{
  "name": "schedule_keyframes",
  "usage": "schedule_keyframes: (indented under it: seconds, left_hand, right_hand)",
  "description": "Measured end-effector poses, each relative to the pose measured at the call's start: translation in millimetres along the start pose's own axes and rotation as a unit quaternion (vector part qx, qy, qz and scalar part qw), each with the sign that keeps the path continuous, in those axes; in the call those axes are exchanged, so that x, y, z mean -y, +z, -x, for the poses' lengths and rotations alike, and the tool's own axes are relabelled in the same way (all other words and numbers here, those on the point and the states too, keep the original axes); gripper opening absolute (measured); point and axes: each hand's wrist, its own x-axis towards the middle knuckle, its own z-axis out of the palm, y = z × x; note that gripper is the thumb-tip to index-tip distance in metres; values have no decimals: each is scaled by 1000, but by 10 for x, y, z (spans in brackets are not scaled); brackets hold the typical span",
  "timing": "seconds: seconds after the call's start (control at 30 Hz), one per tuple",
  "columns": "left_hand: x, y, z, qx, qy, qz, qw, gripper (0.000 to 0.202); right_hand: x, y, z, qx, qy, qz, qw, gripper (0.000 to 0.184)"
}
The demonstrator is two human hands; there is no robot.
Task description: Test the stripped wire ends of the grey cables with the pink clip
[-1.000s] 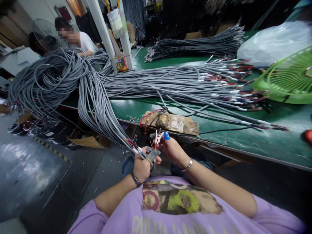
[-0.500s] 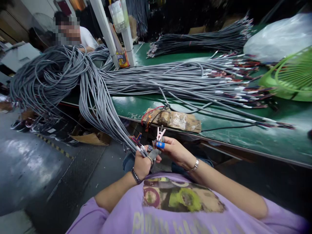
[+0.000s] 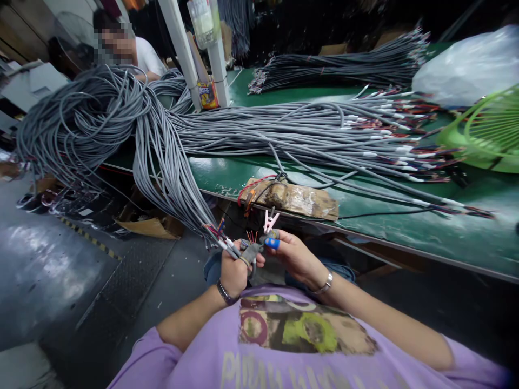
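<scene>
My left hand (image 3: 235,270) is closed around the ends of a few grey cables (image 3: 170,178) that hang off the green bench; thin coloured wires stick out of them near my fingers. My right hand (image 3: 294,254), with a blue cap on one fingertip, pinches a small pink alligator clip (image 3: 270,221) right beside those wire ends. Both hands meet just below the bench edge, in front of my lap.
A taped brown block with red and black leads (image 3: 294,197) lies at the bench edge. A large grey cable bundle (image 3: 284,129) covers the green bench (image 3: 405,227). A green fan (image 3: 486,135) and plastic bag (image 3: 466,65) sit right; another person (image 3: 130,46) sits far left.
My hands have stayed together at the cable ends with small finger shifts; the right hand's blue-capped finger dropped lower beside the clip. The view has drifted slightly.
</scene>
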Motion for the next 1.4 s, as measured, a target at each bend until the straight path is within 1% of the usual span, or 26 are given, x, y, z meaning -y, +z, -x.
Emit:
schedule_keyframes:
  seconds: [0.07, 0.1, 0.2, 0.27, 0.4, 0.6, 0.77, 0.83, 0.93, 1.03, 1.2, 1.27, 1.33, 1.4]
  left_hand:
    - [-20, -3, 11, 6, -1, 3, 1000, 36]
    - [-34, -2, 17, 10, -2, 5, 1000, 35]
    - [-78, 19, 32, 21, -2, 9, 1000, 34]
    - [-101, 48, 33, 27, 3, 7, 1000, 33]
    - [-104, 116, 6, 34, 13, 7, 999, 31]
    - [-65, 180, -53, 36, 5, 5, 999, 31]
    - [-71, 216, -76, 35, -9, -23, 999, 35]
    - [-68, 216, -79, 34, -13, -27, 999, 35]
    - [-64, 199, -72, 38, -10, -26, 999, 34]
    - [-75, 168, -47, 42, -7, -23, 999, 35]
    - [-67, 88, 17, 46, -8, -27, 999, 36]
    - [-48, 53, 37, 41, -7, -23, 999, 35]
    - [-39, 27, 51, 38, -5, -28, 999, 34]
    - [-56, 18, 60, 42, -2, -42, 998, 32]
  right_hand:
    - [-8, -62, -16, 29, 18, -45, 998, 28]
    - [-8, -96, -37, 31, 26, -70, 997, 27]
    - [13, -168, -147, 9, 46, -125, 991, 30]
    - [41, -168, -234, 3, 37, -124, 992, 34]
    - [94, -84, -334, 0, 11, -110, 994, 40]
    - [110, 1, -321, 9, -19, -129, 991, 42]
    - [92, 29, -336, -4, -42, -108, 993, 45]
    - [79, 33, -342, -9, -42, -107, 993, 46]
    - [60, 34, -342, -19, -25, -135, 990, 45]
    - [55, 18, -331, -8, -14, -150, 989, 45]
    - [70, -93, -258, 20, 10, -133, 991, 47]
    - [72, -142, -189, 51, 28, -111, 992, 49]
    - [74, -162, -103, 86, 32, -63, 994, 50]
    - [84, -143, -19, 95, 3, 11, 995, 44]
